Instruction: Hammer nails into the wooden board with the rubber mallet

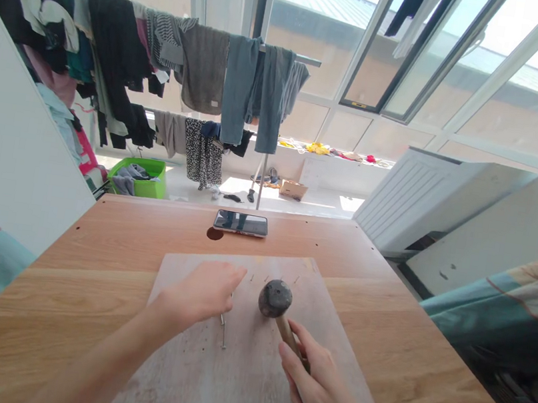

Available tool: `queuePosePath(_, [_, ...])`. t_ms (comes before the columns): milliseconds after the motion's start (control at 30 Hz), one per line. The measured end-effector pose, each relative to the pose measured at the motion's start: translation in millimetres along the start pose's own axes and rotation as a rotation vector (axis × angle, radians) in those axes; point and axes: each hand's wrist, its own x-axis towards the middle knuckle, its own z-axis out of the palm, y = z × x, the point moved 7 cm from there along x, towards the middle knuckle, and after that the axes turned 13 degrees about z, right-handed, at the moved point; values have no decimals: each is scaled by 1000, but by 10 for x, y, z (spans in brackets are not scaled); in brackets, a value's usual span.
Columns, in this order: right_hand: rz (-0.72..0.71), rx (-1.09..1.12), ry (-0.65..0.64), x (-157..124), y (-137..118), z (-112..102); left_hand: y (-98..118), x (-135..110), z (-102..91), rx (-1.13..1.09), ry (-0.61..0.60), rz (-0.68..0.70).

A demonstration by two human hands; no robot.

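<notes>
In the head view, the right hand (318, 377) is wrapped around the handle of a mallet (275, 298), whose dark, rounded head is above the middle of a pale board (230, 391) on the wooden table (98, 290). The left hand (205, 290) is over the board to the left of the mallet, its fingers drawn in to a narrow shape; a bit of metal shows just under the fingertips, but I cannot tell whether they grip it. Loose nails (224, 337) lie on the board just below that hand, and a row of thin nails (296, 280) appears to stand near the board's far edge.

The main risk, as I judge it, is to the left fingers: they are near the mallet head, so a swing that drifts left could catch them. A glancing or tilted blow could bend a thin nail or send it flying, since the broad, rounded face offers little precision. The loose nails could roll if the board jolts, and the board itself could slide, as nothing visible clamps it. The phone (241, 223) lies flat beyond the board, where a stray nail could strike its screen
</notes>
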Motion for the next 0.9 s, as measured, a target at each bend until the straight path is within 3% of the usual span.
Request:
queuePosePath(100, [16, -30, -2, -18, 22, 13, 14, 12, -10, 20, -14, -28])
queuePosePath(167, [19, -35, -2, -21, 29, 18, -45, 37, -37, -41, 47, -19])
queuePosePath(333, [33, -12, 0, -7, 61, 28, -290, 125, -70, -493, 431, 152])
queuePosePath(400, [25, -2, 6, -3, 63, 24, -391, 155, 3, -664, 516, 176])
queuePosePath(567, [37, 33, -3, 0, 82, 13, -511, 163, 190, -872, 536, 93])
queuePosePath(900, [12, 68, 7, 19, 118, 1, -499, 34, 223, -765, 597, 107])
